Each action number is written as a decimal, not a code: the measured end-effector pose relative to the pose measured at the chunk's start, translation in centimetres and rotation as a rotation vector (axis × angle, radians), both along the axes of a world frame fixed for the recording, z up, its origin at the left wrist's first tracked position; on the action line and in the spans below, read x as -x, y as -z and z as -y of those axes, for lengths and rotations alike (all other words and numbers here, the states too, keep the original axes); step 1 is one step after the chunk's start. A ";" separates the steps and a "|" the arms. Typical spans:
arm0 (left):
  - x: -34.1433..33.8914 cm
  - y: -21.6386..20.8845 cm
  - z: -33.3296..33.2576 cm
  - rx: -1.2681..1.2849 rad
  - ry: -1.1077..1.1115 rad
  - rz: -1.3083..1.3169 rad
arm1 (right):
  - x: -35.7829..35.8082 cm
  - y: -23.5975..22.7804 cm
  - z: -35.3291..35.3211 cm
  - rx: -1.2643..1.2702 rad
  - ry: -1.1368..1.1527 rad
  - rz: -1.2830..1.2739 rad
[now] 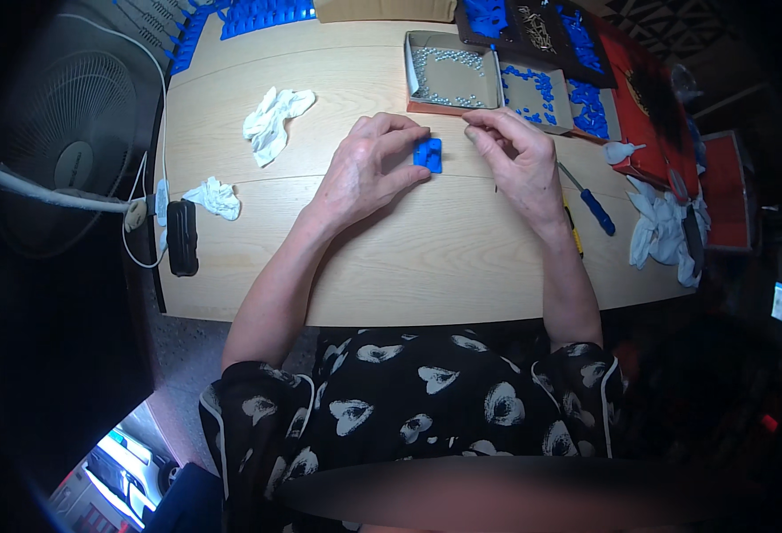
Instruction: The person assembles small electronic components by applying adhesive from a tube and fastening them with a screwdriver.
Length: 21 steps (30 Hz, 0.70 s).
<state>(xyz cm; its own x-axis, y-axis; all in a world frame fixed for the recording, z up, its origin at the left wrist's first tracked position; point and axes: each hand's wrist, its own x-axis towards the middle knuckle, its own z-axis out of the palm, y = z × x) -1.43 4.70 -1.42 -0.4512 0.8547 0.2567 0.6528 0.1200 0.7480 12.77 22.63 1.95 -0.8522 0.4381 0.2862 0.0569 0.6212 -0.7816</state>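
A small blue plastic part (429, 156) rests on the wooden table, steadied between the thumb and fingers of my left hand (364, 169). Just right of it, above the tabletop, my right hand (520, 160) has its thumb and forefinger pinched together. Whatever sits in that pinch is too small to make out. Beyond both hands stands a shallow cardboard box (422, 108) holding many small, shiny clear or silvery pieces. Beside it, nearer my right hand, small blue pieces (542, 93) lie in another open box.
A blue-handled screwdriver (598, 211) and a yellow tool (574, 233) lie right of my right forearm. White cloths (275, 124) and a black case (181, 238) are at left, by a fan (58, 160). White gloves (662, 226) lie at the right edge. A dark tray (564, 40) stands far right.
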 end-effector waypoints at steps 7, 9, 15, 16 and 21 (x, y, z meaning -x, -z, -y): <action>-0.9 0.2 -1.4 -0.030 -0.012 0.077 | -2.4 -2.0 -1.6 0.107 0.145 0.011; -0.6 0.8 -1.3 -0.096 -0.019 -0.016 | -4.4 -2.9 -2.9 0.096 0.259 -0.065; -0.6 0.8 -0.1 -0.172 -0.083 0.429 | -11.7 -3.1 -4.4 -0.141 0.439 0.400; -0.6 1.0 0.3 -0.238 -0.081 0.513 | -12.6 -2.9 -4.2 -0.055 0.458 0.359; -0.5 0.7 -1.2 -0.253 -0.105 0.486 | -17.1 -11.0 -0.9 -0.821 0.395 -0.510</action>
